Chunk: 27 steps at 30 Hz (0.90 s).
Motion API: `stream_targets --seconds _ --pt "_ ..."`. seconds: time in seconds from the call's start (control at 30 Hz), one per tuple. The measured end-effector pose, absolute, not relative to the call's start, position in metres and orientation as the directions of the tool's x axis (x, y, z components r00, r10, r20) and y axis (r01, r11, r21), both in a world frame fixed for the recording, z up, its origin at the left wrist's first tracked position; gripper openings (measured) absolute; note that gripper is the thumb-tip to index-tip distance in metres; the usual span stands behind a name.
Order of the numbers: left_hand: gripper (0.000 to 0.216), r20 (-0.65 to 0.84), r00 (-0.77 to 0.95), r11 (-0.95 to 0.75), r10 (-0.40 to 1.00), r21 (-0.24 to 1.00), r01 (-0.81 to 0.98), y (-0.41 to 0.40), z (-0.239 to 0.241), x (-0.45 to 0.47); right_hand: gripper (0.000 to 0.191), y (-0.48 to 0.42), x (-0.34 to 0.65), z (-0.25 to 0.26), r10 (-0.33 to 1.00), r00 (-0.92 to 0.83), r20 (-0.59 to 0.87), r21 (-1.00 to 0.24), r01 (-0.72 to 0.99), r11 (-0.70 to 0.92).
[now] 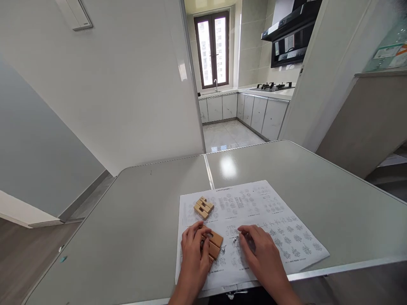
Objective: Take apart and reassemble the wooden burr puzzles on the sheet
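My left hand (pixel 193 246) rests over a set of flat notched wooden puzzle blocks (pixel 216 238) laid side by side. Its fingers and thumb curl onto their left part, which is hidden beneath the hand. Just beyond lies a smaller group of notched wooden blocks (pixel 204 207), fitted close together and touched by neither hand. To the right, my right hand (pixel 262 250) hovers at or rests on the printed sheet (pixel 254 277), its fingers bent and a small gap between thumb and forefinger. Nothing shows in it. The sheet carries rows of small line drawings under both hands.
A grey-green table (pixel 143 237) with a metal edge and a centre seam (pixel 208 171) bears the sheet. Small bits (pixel 63 259) lie at its left edge. Beyond are a white wall (pixel 136 84) and a kitchen with a gas hob (pixel 273 86) and window.
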<state>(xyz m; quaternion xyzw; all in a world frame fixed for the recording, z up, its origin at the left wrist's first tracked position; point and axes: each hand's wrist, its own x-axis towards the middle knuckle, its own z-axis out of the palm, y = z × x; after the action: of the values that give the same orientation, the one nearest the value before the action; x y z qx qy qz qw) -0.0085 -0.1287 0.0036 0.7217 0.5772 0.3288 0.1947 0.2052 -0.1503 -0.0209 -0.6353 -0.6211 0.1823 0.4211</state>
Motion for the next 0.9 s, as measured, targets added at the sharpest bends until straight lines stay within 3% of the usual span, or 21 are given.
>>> stream_targets --seconds 0.5,0.67,0.77,0.9 --pt "0.033 0.238 0.275 -0.348 0.932 0.801 0.487 -0.120 0.019 0.038 0.022 -0.149 0.206 -0.021 0.948 0.161 0.276 -0.783 0.609 0.125" --pt "0.023 0.208 0.242 -0.310 0.948 0.779 0.544 -0.126 0.023 0.022 0.022 -0.150 0.207 -0.021 0.945 0.169 0.280 -0.782 0.611 0.122" --pt "0.042 0.158 0.276 -0.300 0.948 0.734 0.610 -0.134 0.022 0.003 0.021 -0.150 0.206 -0.020 0.950 0.168 0.263 -0.787 0.608 0.110" --pt "0.085 0.165 0.366 -0.378 0.916 0.661 0.649 -0.144 0.019 -0.014 0.018 -0.150 0.206 -0.018 0.958 0.127 0.256 -0.774 0.620 0.125"
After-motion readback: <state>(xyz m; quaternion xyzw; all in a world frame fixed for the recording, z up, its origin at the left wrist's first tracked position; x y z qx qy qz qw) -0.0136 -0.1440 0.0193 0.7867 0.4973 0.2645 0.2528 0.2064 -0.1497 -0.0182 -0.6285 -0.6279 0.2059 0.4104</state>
